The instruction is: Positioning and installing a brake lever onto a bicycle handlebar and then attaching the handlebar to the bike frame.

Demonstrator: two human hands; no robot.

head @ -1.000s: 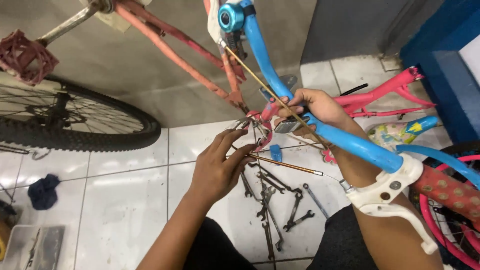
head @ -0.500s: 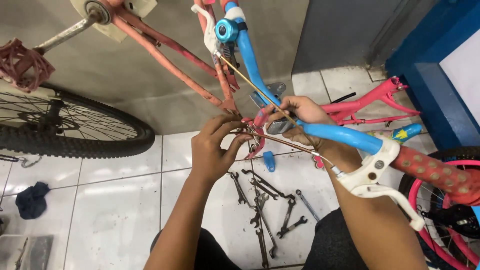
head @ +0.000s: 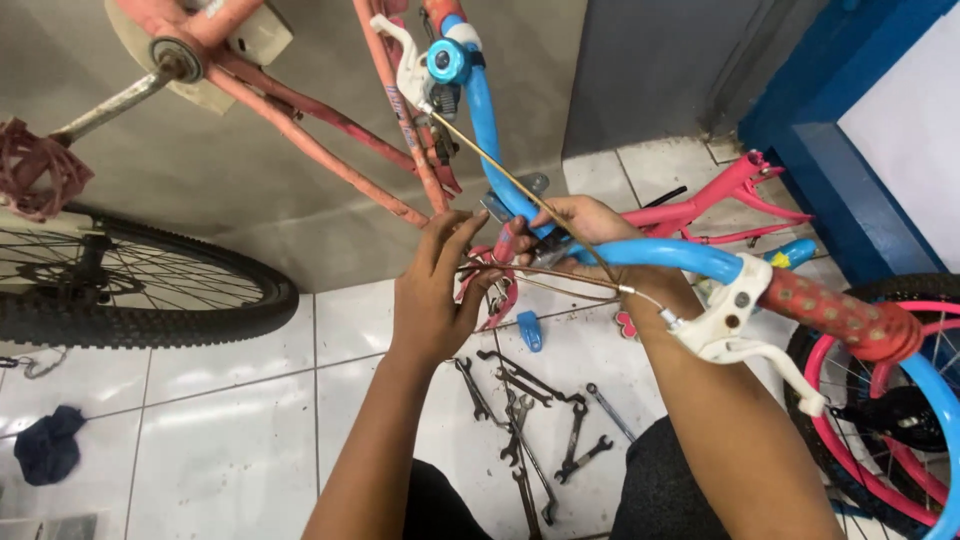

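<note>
We see left hand (head: pixel 432 300) pinching the cable (head: pixel 545 275) below the blue handlebar (head: pixel 640 255). Right hand (head: pixel 585 225) clamped on same cable and bar, just right of it. Wrenches (head: pixel 530 415) on floor (head: pixel 230 440) near us, wheel (head: pixel 130 290) at left.

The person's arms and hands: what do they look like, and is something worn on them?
Both forearms are bare up to the picture's lower edge: no sleeves show. The left hand and the right hand wear no gloves, and no ring, watch or bracelet is visible. Dark clothing shows only over the knees.
</note>
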